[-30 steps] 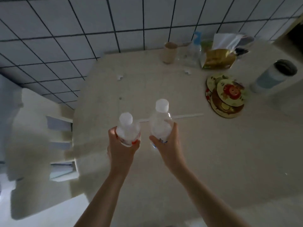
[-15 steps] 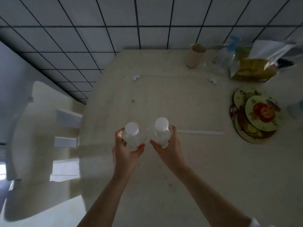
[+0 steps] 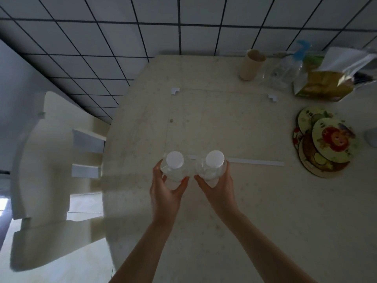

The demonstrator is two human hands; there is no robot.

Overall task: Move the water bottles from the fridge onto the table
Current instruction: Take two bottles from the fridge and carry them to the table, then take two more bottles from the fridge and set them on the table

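Head view: left hand (image 3: 165, 192) wrapped around left bottle (image 3: 173, 167), right hand (image 3: 218, 190) around right bottle (image 3: 213, 166) (white caps up), side by side above the table (image 3: 265, 211), at the white strip (image 3: 255, 161); contact with tabletop unclear.

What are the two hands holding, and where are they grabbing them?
Each hand holds one water bottle around its clear body, below the white cap: the left hand grips the left bottle, the right hand the right bottle.
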